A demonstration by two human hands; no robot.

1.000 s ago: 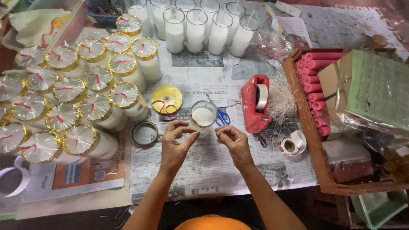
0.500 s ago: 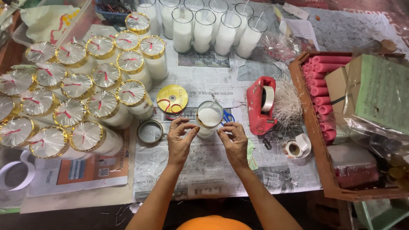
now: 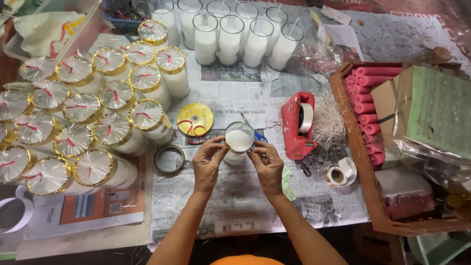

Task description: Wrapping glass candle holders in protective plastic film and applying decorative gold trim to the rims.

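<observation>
I have my left hand [image 3: 208, 164] and right hand [image 3: 267, 164] both gripping one glass candle [image 3: 238, 142] at the table [image 3: 235, 206] centre. At 11 o'clock sits a yellow ribbon spool [image 3: 195, 120], at 3 a red tape dispenser [image 3: 297, 125]. Seven unwrapped candles [image 3: 230, 37] stand at 12; the wrapped candles [image 3: 78, 122] at 9 run off-frame, uncountable.

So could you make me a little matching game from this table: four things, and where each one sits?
Things:
1. glass candle
2. red tape dispenser
3. yellow ribbon spool
4. pink wax sticks

Places:
A. in the wooden tray at the right
B. between both hands
C. just right of the hands
D. just beyond the left hand

Pairs: 1-B, 2-C, 3-D, 4-A
</observation>
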